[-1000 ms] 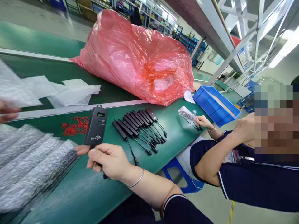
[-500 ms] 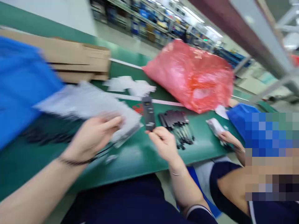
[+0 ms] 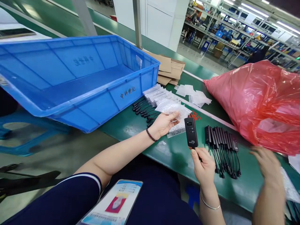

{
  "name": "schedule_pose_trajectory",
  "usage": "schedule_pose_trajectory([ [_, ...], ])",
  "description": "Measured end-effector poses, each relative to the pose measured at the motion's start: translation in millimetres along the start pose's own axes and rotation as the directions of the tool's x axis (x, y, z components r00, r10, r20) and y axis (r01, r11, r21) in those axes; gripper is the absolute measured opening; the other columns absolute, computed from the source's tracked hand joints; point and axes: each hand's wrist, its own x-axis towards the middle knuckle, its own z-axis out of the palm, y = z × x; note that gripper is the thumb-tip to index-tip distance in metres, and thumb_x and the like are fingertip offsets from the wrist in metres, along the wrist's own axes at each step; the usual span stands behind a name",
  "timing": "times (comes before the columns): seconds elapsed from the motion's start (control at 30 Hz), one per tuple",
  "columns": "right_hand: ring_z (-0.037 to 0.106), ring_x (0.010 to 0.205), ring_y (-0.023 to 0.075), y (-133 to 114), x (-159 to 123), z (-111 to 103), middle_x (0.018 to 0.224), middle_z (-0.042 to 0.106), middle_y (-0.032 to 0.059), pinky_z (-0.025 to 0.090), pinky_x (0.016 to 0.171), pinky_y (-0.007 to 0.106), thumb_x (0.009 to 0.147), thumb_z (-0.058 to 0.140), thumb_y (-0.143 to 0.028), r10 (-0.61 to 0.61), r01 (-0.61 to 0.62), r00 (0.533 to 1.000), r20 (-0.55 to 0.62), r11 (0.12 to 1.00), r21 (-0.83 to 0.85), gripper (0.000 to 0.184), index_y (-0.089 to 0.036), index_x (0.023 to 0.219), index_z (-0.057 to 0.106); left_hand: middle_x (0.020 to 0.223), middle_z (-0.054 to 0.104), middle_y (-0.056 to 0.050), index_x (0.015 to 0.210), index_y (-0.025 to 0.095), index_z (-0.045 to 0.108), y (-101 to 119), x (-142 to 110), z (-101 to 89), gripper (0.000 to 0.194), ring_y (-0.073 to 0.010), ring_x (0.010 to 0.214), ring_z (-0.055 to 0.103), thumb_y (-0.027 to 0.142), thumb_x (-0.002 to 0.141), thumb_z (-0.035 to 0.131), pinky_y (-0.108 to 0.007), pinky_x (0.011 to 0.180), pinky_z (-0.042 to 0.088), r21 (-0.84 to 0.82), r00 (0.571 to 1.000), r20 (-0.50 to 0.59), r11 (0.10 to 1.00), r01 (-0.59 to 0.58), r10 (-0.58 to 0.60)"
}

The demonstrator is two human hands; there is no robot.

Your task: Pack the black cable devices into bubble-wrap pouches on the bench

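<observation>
My right hand [image 3: 203,163] pinches the lower end of a small black electronic device [image 3: 191,132], held upright above the green table with its little display and buttons toward me. My left hand [image 3: 164,124] grips the near edge of a clear bubble-wrap bag [image 3: 172,107] to the left of the device. More bubble-wrap bags [image 3: 156,93] lie behind it in an overlapping row, with black cables sticking out on their left. To the right of my right hand, several similar black devices with short cables [image 3: 221,139] lie side by side on the green table [image 3: 173,159].
A large blue plastic crate [image 3: 134,89] stands at left. Flat cardboard [image 3: 173,70], white paper slips [image 3: 199,98] and small red pieces [image 3: 195,115] lie toward the back. A red plastic bag [image 3: 253,97] fills the right. A co-worker's blurred hand [image 3: 267,162] reaches in there.
My view has swung left, bringing the blue crate fully into sight. The device stays in my right hand and my left hand remains at the bubble-wrap bag. The co-worker's hand has come nearer.
</observation>
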Motion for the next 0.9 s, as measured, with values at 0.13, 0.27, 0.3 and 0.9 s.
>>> schedule_pose_trajectory([
  [0.13,0.054,0.069,0.0117,6,4,-6,0.077,0.059,0.0025,0.042,0.061,0.025,0.089,0.054,-0.026,0.078,-0.083,0.991,0.112,0.996,0.044,0.017,-0.019,0.091,0.069,0.086,0.066,-0.007,0.083,0.009,0.067,7,-4,-5.6,0.025,-0.015,0.08,0.062,0.024,0.067,0.079,-0.03,0.074,0.05,0.221,0.961,0.237,0.971,0.092,-0.145],
  [0.27,0.052,0.063,0.0105,11,3,-6,0.071,0.056,0.001,0.04,0.056,0.024,0.089,0.053,-0.032,0.151,-0.175,0.972,0.182,0.977,0.123,0.02,-0.019,0.087,0.068,0.084,0.067,-0.008,0.086,0.01,0.068,9,-9,-9.0,0.03,-0.0156,0.076,0.062,0.022,0.061,0.082,-0.029,0.072,0.051,0.448,0.875,0.38,0.887,0.11,-0.3],
  [0.3,0.051,0.061,0.0102,12,2,-4,0.07,0.055,0.0007,0.04,0.055,0.023,0.089,0.053,-0.034,0.182,-0.207,0.966,0.186,0.97,0.13,0.021,-0.018,0.084,0.067,0.083,0.067,-0.008,0.085,0.009,0.068,7,-10,-8.6,0.032,-0.0155,0.075,0.062,0.021,0.06,0.083,-0.029,0.071,0.051,0.499,0.851,0.392,0.858,0.122,-0.349],
  [0.9,0.06,0.064,0.0132,0,-11,2,0.072,0.063,0.0023,0.051,0.06,0.025,0.084,0.058,-0.041,0.356,-0.428,0.864,0.357,0.892,0.147,0.025,-0.018,0.089,0.062,0.05,0.057,-0.003,0.056,0.017,0.063,33,0,8.2,0.018,-0.0131,0.044,0.051,0.023,0.056,0.079,-0.022,0.042,0.041,0.826,0.655,0.36,0.553,0.107,-0.664],
])
